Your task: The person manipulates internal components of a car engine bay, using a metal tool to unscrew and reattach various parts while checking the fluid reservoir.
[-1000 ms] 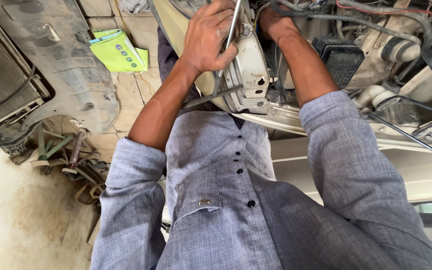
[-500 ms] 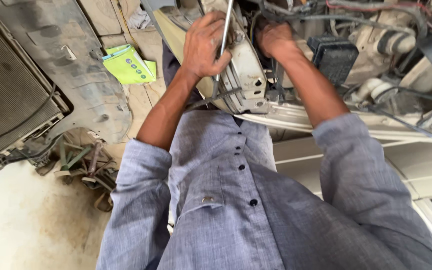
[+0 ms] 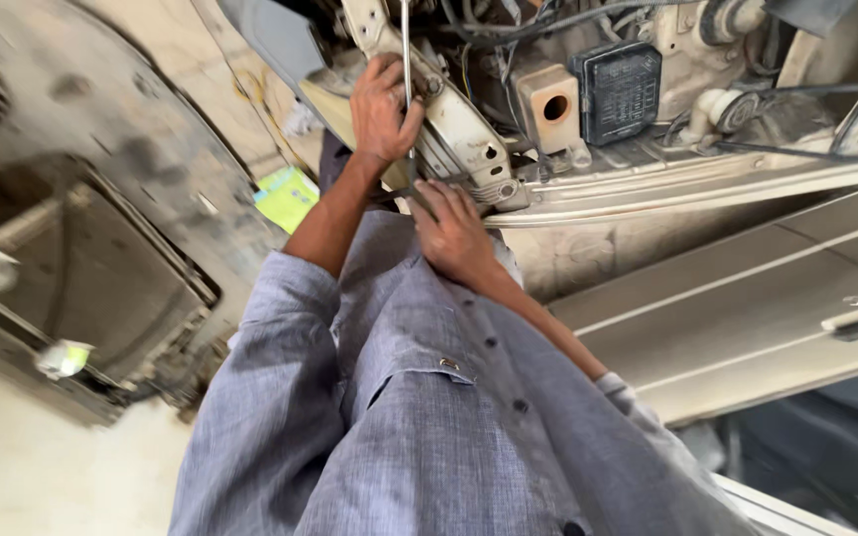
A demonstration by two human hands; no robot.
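At the front corner of the open engine bay, a long thin metal rod-like tool (image 3: pixel 406 50) stands nearly upright against a cream-painted bracket (image 3: pixel 464 129) on the car body. Tool looks like steel: stiff, fairly light, smooth shaft, likely slippery if oily. Best hold judged to be low on the shaft near the bracket, where leverage is steady; upper end runs out of frame, so its tip can't be told.

Left hand (image 3: pixel 384 109) is wrapped around the tool's lower shaft, fingers curled tight, knuckles toward camera. Right hand (image 3: pixel 452 230) sits just below, fingers partly curled and narrow, pressed at the bracket's lower edge beside a dark cable (image 3: pixel 401 191); whether it grips anything there can't be told, palm is hidden.

Bracket looks rigid, bolted sheet metal, holes showing, dirty paint; not fragile, edges may be sharp.

Further out: a tan box with a round hole (image 3: pixel 551 107) and a black ribbed fuse-box cover (image 3: pixel 620 89) just right of the bracket, hoses and wiring (image 3: pixel 508 25) above. Person wears a grey-blue buttoned shirt (image 3: pixel 409 417), sleeves pushed up. On the ground left, a dusty removed underbody panel (image 3: pixel 101 248) and a yellow-green packet (image 3: pixel 288 197). Pale car body panel (image 3: pixel 747 298) on the right.
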